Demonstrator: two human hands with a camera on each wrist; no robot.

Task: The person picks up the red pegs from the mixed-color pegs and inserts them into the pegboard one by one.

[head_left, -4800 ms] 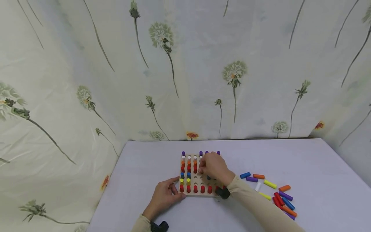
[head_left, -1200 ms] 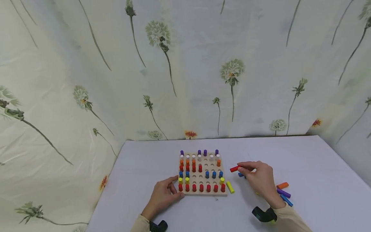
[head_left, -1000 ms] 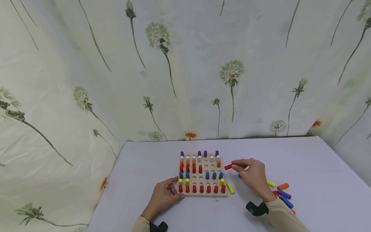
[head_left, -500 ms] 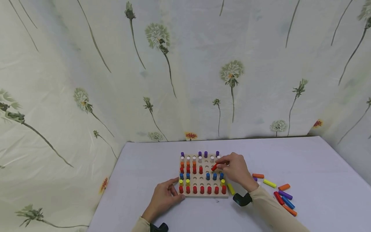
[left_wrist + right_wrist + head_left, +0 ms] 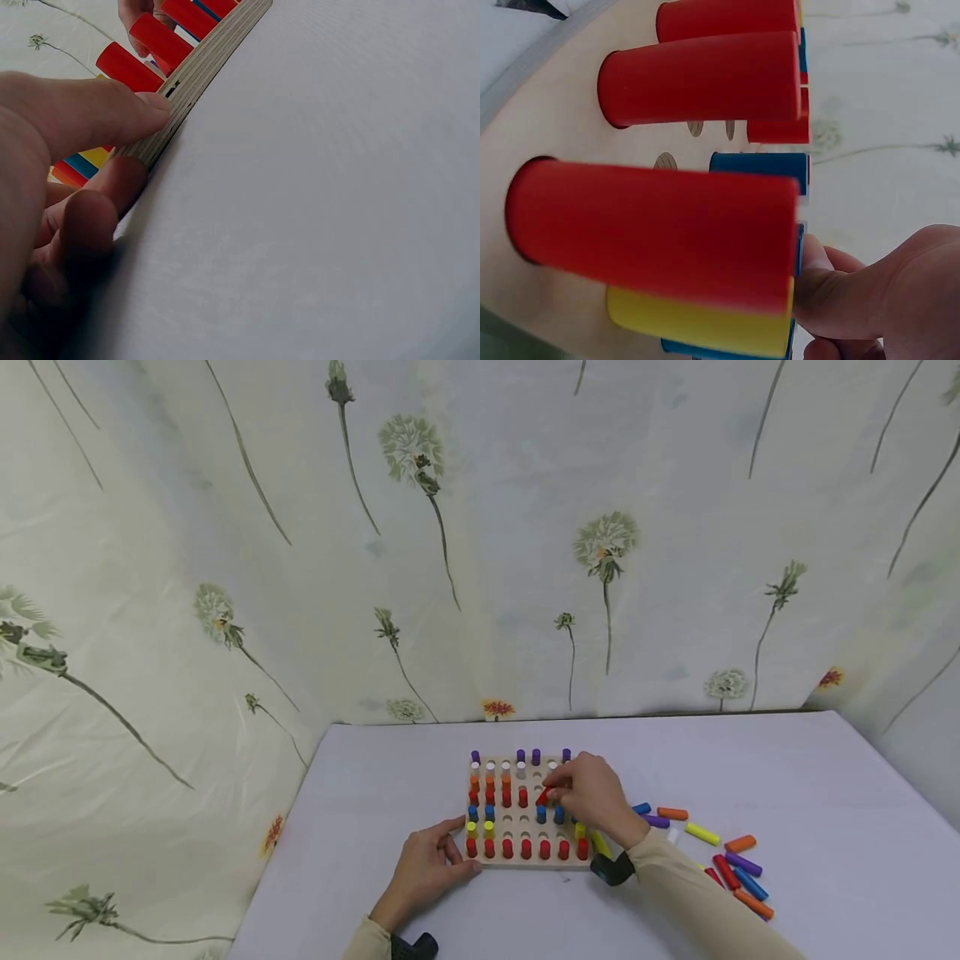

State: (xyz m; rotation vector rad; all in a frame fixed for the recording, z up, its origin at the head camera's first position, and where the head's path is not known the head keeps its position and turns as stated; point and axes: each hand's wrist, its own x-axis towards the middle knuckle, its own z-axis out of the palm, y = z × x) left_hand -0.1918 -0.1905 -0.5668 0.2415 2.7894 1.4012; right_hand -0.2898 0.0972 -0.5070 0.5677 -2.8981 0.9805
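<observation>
My left hand (image 5: 423, 864) holds the front left corner of a wooden pegboard (image 5: 525, 866). In the left wrist view the thumb lies against the board's edge (image 5: 202, 75), with the other fingers bent at its left side. Between thumb and fingertips, my right hand (image 5: 594, 789) pinches a red peg (image 5: 543, 796), tilted over the row that has several red pegs standing at its left. Whether its lower end is in a hole cannot be seen. In the right wrist view, standing pegs partly cover the right hand (image 5: 862, 292) and hide the held peg.
Upright pegs in colour rows fill much of the board, with bare holes among them. A yellow peg (image 5: 600, 844) lies by its right side. Farther right, loose pegs are scattered, including an orange peg (image 5: 741, 843) and a blue peg (image 5: 750, 883). A flowered curtain (image 5: 525, 568) hangs behind the table.
My right hand has left the board, picked up a red peg at the right, and carried it left over the board. My left hand has stayed at the corner.
</observation>
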